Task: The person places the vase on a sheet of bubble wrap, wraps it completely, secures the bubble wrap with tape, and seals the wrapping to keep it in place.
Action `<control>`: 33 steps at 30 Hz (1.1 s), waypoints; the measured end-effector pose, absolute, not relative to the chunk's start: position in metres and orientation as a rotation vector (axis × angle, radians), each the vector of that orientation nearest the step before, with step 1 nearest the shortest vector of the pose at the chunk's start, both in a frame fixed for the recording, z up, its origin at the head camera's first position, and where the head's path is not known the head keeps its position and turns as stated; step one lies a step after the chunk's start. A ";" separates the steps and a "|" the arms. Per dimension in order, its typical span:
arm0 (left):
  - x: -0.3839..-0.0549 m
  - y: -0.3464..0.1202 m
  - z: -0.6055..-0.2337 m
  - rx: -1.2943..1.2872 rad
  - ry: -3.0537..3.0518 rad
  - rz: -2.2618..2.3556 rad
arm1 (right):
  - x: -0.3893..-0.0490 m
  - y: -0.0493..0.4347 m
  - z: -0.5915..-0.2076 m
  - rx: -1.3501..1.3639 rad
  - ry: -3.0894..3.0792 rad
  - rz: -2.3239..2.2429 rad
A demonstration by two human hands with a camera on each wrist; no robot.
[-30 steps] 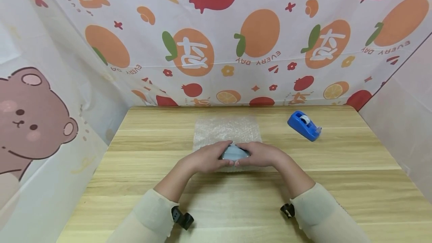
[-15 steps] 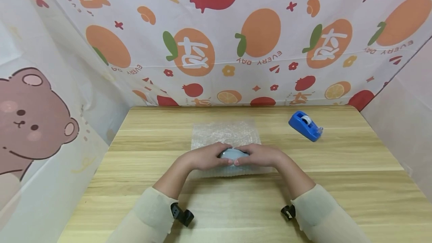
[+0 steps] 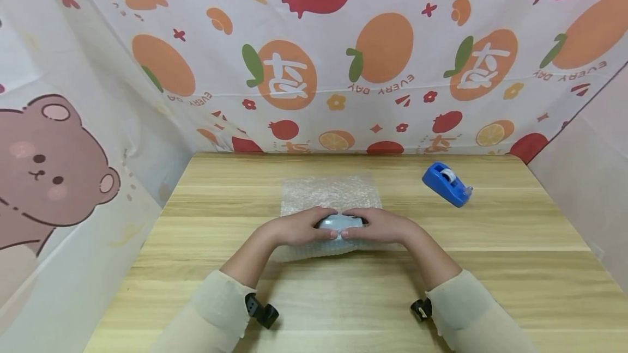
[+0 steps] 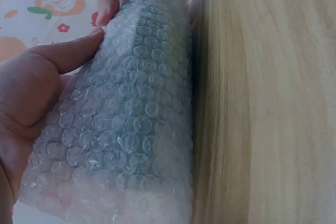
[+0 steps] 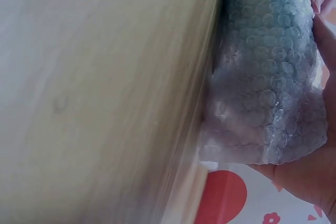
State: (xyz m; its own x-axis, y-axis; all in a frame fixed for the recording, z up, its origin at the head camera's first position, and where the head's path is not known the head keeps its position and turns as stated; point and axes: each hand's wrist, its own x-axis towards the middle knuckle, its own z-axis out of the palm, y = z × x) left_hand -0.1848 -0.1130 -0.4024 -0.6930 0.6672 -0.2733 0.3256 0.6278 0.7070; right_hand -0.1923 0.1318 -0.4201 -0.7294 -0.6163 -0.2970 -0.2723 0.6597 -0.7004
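A pale blue-grey rounded thing [image 3: 338, 223] lies between the two hands; its kind does not show. Bubble wrap [image 3: 330, 192] lies under it, and the near part stands up along its front. The left hand [image 3: 301, 226] grips it from the left and the right hand [image 3: 385, 225] from the right, both thumbs at the wrap's raised near edge and almost meeting. In the left wrist view, the thumb [image 4: 71, 51] presses the edge of the bubble wrap [image 4: 126, 108], with blue showing through. The right wrist view shows bubble wrap [image 5: 268, 72] running along the right hand [image 5: 320, 177].
A blue tape dispenser [image 3: 447, 184] with a roll of clear tape stands at the back right of the wooden table [image 3: 343, 298]. A fruit-print cloth [image 3: 338, 59] hangs behind the far edge, and a bear-print cloth [image 3: 59, 162] is at the left.
The wrapped thing has turned a little between the hands. More of the bubble wrap's near part shows in front of and below the hands. The head view has shifted slightly.
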 end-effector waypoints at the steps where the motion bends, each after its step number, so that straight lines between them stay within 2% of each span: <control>1: -0.185 -0.113 -0.402 0.777 2.326 0.869 | -0.192 0.132 -0.420 -0.687 2.356 -0.876; 17: -0.191 -0.107 -0.395 0.820 2.312 0.770 | -0.173 0.128 -0.410 -0.668 2.540 -0.766; 27: -0.190 -0.107 -0.396 0.811 2.279 0.829 | -0.160 0.109 -0.398 -1.011 2.754 -0.598; 33: -0.187 -0.108 -0.395 0.699 2.305 0.826 | -0.153 0.099 -0.397 -0.988 2.799 -0.470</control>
State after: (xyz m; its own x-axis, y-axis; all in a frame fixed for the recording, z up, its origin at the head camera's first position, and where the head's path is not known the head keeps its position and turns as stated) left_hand -0.1871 -0.1081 -0.3950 -0.6902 0.6361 -0.3449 0.2724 0.6700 0.6906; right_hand -0.1525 0.0992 -0.3973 -0.7755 -0.6309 -0.0247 -0.5883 0.7362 -0.3345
